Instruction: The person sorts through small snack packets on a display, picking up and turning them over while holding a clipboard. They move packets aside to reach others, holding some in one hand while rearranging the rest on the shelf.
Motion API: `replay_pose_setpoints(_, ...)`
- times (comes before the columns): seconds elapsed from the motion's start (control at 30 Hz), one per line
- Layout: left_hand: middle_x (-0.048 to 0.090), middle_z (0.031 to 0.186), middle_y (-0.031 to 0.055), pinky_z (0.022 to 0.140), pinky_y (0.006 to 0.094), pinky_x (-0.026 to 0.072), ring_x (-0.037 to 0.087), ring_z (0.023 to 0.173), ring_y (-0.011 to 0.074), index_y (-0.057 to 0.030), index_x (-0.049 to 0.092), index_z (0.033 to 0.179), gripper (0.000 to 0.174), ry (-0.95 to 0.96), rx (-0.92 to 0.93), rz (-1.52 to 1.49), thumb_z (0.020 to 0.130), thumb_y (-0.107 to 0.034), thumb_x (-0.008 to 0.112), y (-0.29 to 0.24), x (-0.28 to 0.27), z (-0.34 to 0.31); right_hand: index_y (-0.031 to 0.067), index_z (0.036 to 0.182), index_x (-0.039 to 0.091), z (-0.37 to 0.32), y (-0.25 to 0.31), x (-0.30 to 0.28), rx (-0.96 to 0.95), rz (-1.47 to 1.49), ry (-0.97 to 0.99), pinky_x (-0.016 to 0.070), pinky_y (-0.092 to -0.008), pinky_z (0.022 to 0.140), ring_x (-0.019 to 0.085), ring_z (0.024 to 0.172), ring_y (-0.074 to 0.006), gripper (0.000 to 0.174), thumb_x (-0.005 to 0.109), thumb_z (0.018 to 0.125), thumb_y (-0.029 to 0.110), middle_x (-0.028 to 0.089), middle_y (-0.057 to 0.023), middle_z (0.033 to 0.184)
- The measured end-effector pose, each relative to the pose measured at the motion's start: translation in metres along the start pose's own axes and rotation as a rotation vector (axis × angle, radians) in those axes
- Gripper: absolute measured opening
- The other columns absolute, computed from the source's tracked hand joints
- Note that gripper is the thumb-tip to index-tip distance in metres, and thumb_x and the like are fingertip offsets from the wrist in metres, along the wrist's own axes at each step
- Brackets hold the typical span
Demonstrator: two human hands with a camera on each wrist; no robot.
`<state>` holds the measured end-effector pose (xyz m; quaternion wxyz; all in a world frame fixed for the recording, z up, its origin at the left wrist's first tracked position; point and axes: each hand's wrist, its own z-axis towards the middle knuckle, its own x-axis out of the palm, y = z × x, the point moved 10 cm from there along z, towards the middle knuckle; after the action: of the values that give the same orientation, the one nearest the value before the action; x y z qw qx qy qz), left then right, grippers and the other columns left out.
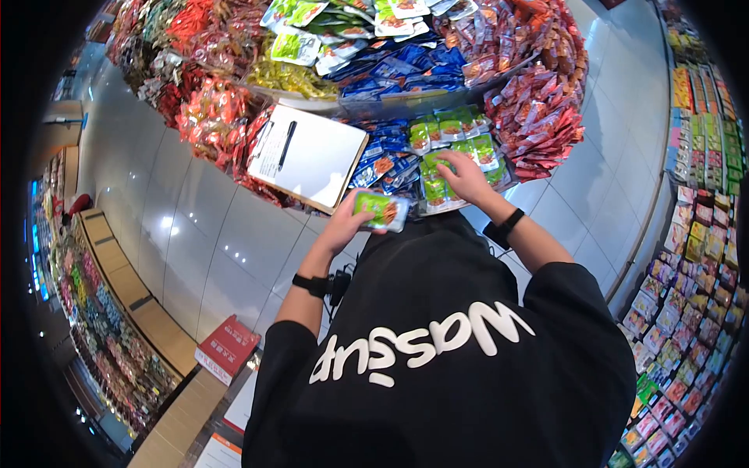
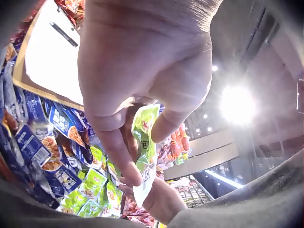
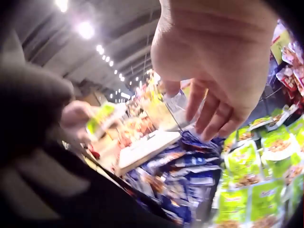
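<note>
My left hand (image 1: 343, 226) grips a green-and-white snack packet (image 1: 381, 209) by its end, in front of the body. The left wrist view has the packet (image 2: 145, 137) edge-on, pinched between thumb and fingers. My right hand (image 1: 468, 181) is over the near display tray, right at the rows of matching green packets (image 1: 451, 129). In the right wrist view its loosely bent fingers (image 3: 213, 116) hang above blue packets (image 3: 185, 175) and beside the green packets (image 3: 261, 156), with nothing visible in them.
A clipboard (image 1: 331, 160) with white paper and a black pen (image 1: 287, 145) lies on the display, left of the blue packets (image 1: 382, 160). Red packets (image 1: 538, 125) fill the right side. Packed shelves (image 1: 686, 312) run along the far right; a red-and-white box (image 1: 228, 347) stands at lower left.
</note>
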<state>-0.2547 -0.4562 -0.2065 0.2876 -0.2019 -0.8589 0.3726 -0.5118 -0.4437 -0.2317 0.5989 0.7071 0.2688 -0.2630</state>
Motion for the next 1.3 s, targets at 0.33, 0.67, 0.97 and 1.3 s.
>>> replay_pose_setpoints(0.33,0.055,0.13,0.015,0.092,0.0394,0.0573,0.06,0.116,0.0263,-0.0041,0.041,0.137,0.041,0.138,-0.052,0.03,0.097,-0.007,0.049,-0.008,0.075,0.037,-0.0006,0.093,0.066,-0.051,0.017,0.002,0.185,0.756,0.481,0.0499,-0.0247,0.067,0.061,0.071,-0.0074,0.024,0.062,0.098,0.023,0.064,-0.0011,0.077)
replay_pose_setpoints(0.67,0.056,0.13,0.0146,0.094,0.0342,0.0528,0.061,0.115,0.024,-0.0032,0.044,0.136,0.038,0.015,-0.099,0.088,0.101,-0.016,0.05,0.038,0.111,0.045,0.0036,0.102,0.064,-0.093,-0.217,-0.024,0.652,1.084,-0.032,0.0478,-0.0218,0.062,0.061,0.07,-0.0082,0.019,0.059,0.099,0.021,0.066,0.0,0.087)
replay_pose_setpoints(0.97,0.058,0.129,0.0135,0.094,0.0336,0.0508,0.062,0.114,0.0225,-0.0038,0.046,0.134,0.036,-0.168,-0.186,0.047,0.102,-0.018,0.05,0.079,0.145,0.023,0.0035,0.103,0.062,-0.054,-0.247,0.006,0.706,1.161,-0.009,0.0495,-0.0247,0.062,0.059,0.069,-0.0092,0.019,0.057,0.099,0.021,0.063,-0.0011,0.081)
replay_pose_setpoints(1.3,0.059,0.127,0.0127,0.093,0.0328,0.0497,0.062,0.113,0.0205,-0.0031,0.047,0.133,0.037,-0.247,-0.189,0.057,0.101,-0.021,0.052,0.081,0.154,0.013,-0.001,0.12,0.055,-0.069,-0.221,-0.018,0.655,0.975,0.056,0.0562,-0.0362,0.072,0.068,0.077,-0.0236,0.032,0.063,0.093,0.014,0.067,-0.011,0.088)
